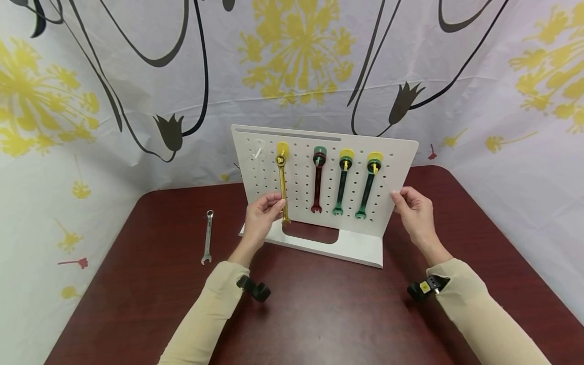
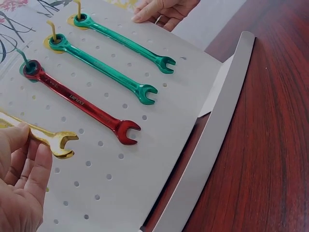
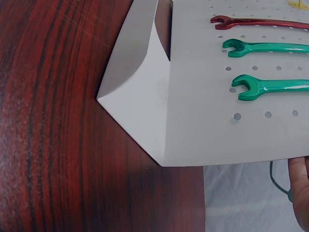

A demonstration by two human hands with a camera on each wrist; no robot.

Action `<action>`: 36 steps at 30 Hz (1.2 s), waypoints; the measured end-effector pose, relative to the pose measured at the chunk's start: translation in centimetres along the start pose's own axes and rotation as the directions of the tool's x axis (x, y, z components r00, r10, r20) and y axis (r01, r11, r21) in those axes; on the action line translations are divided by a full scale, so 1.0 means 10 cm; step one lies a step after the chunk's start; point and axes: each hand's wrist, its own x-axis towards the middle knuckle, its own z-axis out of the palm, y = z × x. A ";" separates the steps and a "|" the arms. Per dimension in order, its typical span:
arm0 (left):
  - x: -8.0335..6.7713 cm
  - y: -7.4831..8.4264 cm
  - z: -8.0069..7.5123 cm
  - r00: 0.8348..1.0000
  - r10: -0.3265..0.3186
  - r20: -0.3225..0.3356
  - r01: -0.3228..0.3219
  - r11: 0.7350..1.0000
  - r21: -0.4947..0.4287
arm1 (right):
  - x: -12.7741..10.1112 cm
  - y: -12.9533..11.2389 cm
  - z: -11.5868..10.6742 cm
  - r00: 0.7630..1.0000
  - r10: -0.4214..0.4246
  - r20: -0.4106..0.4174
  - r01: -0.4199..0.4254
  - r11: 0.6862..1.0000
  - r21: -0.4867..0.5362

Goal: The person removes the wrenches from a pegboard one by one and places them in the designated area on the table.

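My left hand [image 1: 261,218] pinches the lower part of a gold combination wrench [image 1: 282,181] between thumb and fingers. The wrench's ring end is at a yellow hook [image 1: 283,148] on a white pegboard [image 1: 301,195]. At the board's right edge, my right hand [image 1: 416,215] grips it with thumb and fingers; in the right wrist view only part of that hand [image 3: 300,193] shows. A red wrench [image 2: 79,103] and two green wrenches, one inner [image 2: 104,69] and one outer [image 2: 124,42], hang by their ring ends from other hooks.
A silver wrench [image 1: 208,237] lies on the dark red table [image 1: 150,284], left of the board. A whitish hook [image 1: 258,150] at the board's upper left bears no wrench. The board's foot [image 1: 360,248] extends toward me. A patterned cloth [image 1: 301,66] hangs behind.
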 end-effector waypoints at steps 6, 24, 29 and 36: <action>-0.04 0.07 -0.06 0.999 -0.024 0.025 0.024 1.000 -0.014 | 0.01 0.01 0.00 1.000 0.005 0.004 -0.005 1.000 -0.010; -0.06 0.11 -0.09 0.997 -0.070 0.027 0.070 0.997 -0.034 | -0.02 -0.11 -0.01 0.999 0.031 0.013 -0.031 0.999 -0.027; -0.07 0.12 -0.10 0.996 -0.086 0.028 0.087 0.995 -0.042 | 0.00 -0.01 -0.01 1.000 0.030 0.002 -0.030 0.999 -0.037; -0.09 0.15 -0.13 0.995 -0.089 0.049 0.092 0.995 -0.042 | 0.00 -0.01 0.00 1.000 0.013 0.000 -0.013 0.999 -0.034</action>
